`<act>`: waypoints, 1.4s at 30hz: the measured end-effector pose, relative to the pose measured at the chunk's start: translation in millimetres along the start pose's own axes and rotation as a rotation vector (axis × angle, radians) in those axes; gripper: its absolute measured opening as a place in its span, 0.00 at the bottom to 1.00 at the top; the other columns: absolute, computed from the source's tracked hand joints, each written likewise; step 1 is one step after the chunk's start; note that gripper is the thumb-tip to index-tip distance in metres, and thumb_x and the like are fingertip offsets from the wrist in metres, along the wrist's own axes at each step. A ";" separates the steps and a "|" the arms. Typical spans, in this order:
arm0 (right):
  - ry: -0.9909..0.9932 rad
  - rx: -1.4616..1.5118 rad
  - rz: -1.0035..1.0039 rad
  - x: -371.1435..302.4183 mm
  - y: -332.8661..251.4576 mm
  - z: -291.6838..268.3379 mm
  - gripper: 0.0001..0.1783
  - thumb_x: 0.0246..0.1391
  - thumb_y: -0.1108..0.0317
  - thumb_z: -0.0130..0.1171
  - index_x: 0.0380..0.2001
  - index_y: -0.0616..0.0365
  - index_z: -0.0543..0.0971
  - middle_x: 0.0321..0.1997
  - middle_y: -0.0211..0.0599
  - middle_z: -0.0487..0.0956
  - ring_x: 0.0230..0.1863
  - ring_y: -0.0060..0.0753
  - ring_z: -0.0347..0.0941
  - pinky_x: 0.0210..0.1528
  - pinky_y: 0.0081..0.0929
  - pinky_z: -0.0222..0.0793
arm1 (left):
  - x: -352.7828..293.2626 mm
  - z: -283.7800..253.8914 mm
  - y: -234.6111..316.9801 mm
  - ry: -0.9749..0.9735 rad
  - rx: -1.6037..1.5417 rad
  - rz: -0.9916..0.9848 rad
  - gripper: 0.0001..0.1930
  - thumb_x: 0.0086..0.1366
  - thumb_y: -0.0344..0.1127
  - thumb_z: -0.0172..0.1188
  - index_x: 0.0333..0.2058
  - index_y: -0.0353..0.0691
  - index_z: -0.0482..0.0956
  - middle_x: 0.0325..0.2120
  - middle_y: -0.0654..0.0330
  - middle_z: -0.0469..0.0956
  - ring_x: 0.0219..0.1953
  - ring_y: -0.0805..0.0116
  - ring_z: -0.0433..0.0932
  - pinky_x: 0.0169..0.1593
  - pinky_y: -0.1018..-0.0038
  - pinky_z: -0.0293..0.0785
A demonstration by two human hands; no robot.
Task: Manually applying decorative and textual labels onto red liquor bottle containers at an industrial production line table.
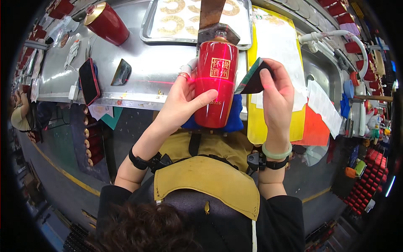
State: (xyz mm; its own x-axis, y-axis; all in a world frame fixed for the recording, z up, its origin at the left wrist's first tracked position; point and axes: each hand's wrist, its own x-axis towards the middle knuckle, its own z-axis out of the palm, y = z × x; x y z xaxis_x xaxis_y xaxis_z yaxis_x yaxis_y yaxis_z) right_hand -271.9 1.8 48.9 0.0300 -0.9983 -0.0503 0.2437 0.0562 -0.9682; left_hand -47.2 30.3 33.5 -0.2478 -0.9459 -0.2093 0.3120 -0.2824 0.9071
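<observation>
My left hand (183,97) is closed around the left side of a glossy red bottle (215,90), its thumb across the front. The bottle leans back with its neck away from me, a gold square emblem on its face. Crossed red laser lines fall on the glass and on my fingers. Pinched in my right hand (278,86) is a flat dark piece with a green shiny edge (253,80), just right of the bottle and apart from it. Behind the bottle's neck stands a dark metal bracket (211,16). Blue cloth (236,114) lies under the bottle's base.
A metal tray (147,38) with gold C-shaped pieces sits at the back. A second red bottle (107,24), a phone (89,82) and a similar dark flat piece (121,72) are on the left. Yellow board (255,122) and white paper (280,46) lie right, near a sink (319,63).
</observation>
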 end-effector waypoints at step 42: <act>-0.129 -0.223 0.041 -36.5 -8.2 14.7 0.15 0.66 0.78 0.58 0.55 0.66 0.77 0.51 0.35 0.80 0.54 0.22 0.74 0.58 0.22 0.69 | 2.7 -2.8 -2.0 -0.015 -0.032 0.015 0.46 0.69 0.31 0.66 0.74 0.29 0.42 0.69 0.48 0.61 0.69 0.63 0.65 0.72 0.64 0.62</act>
State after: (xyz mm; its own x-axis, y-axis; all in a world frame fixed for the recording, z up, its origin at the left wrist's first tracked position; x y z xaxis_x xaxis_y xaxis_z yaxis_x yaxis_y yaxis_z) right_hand -260.7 38.1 62.3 0.1625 -0.9840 -0.0727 0.0204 0.0770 -0.9968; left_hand -45.9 27.9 30.1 -0.2567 -0.9476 -0.1899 0.3452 -0.2734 0.8978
